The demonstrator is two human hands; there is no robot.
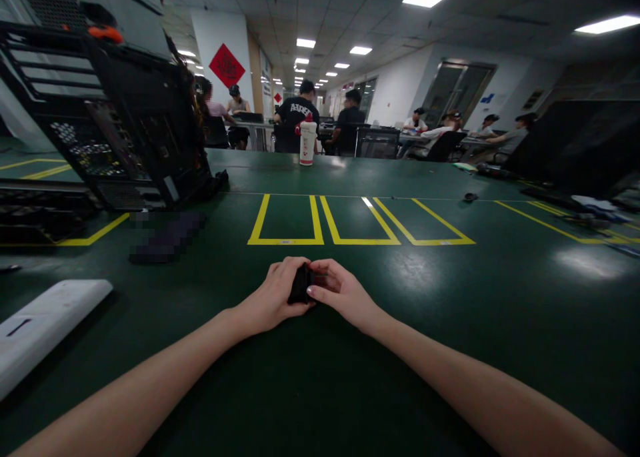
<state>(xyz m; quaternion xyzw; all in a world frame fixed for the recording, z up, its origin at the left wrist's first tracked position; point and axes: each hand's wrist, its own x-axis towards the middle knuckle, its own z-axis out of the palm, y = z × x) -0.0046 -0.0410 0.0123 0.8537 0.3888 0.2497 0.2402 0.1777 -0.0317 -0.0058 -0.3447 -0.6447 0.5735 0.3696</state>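
Both my hands meet over a small black object at the middle of the green table. It looks dark and box-like, but the fingers cover much of it, so its kind does not show. My left hand wraps it from the left, thumb along its lower side. From the right, my right hand grips its edge between thumb and curled fingers. Just beyond the hands, yellow tape marks several outlines on the table top.
An open black computer case stands at the left. Nearer lie a pixelated dark item and a white power strip-like block. A white cup stands at the far edge. A dark monitor is at right; several people sit beyond.
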